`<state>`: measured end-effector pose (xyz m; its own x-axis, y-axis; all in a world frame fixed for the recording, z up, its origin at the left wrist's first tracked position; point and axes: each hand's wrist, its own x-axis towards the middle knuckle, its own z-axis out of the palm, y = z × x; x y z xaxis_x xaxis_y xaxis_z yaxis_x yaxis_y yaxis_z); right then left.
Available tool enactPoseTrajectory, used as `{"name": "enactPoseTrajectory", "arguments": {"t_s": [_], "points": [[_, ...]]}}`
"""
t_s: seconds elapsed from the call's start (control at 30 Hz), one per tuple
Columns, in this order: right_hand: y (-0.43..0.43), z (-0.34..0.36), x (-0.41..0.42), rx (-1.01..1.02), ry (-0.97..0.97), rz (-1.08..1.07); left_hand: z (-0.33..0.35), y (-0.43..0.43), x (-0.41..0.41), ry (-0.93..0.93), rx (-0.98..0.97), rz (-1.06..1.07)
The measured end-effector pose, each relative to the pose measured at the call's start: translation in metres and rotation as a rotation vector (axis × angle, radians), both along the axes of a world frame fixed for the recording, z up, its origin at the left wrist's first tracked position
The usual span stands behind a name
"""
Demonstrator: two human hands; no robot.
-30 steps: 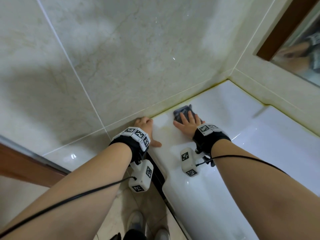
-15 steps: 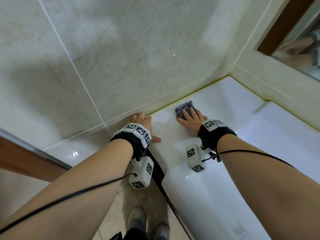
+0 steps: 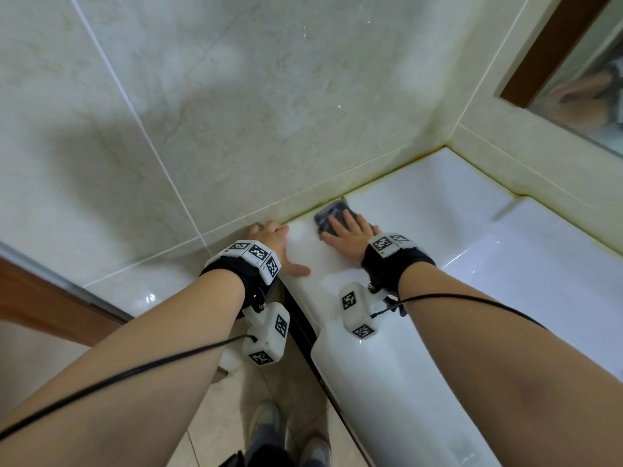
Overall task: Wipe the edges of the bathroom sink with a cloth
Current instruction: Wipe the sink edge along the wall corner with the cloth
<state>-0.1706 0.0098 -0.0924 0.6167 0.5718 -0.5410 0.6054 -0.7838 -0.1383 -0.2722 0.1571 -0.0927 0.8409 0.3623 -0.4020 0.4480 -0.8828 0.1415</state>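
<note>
The left hand is resting open on the near corner of the sink rim, fingertips at the wall, holding nothing. Just beside it, the right hand is pressing the dark cloth flat against the rim with spread fingers. The job is looking early (the rim running rightward toward the far corner is likely awaiting its pass)

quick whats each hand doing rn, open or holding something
Left hand: open, resting on the corner of the white ceramic sink, holding nothing.
Right hand: open, flat fingers pressing the dark grey cloth onto the sink edge.
</note>
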Motion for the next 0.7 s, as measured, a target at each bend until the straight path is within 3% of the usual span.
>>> {"name": "enactPoseTrajectory", "arguments": {"t_s": [0.23, 0.47, 0.7], "points": [[-0.008, -0.003, 0.004, 0.031, -0.009, -0.19, 0.002, 0.005, -0.003, 0.066, -0.03, -0.04], [0.033, -0.017, -0.03, 0.052, -0.002, -0.019, -0.007, 0.006, 0.004, 0.059, 0.022, -0.064], [0.003, -0.004, -0.004, 0.053, 0.026, -0.087, -0.007, 0.008, -0.001, 0.013, 0.006, -0.044]]}}
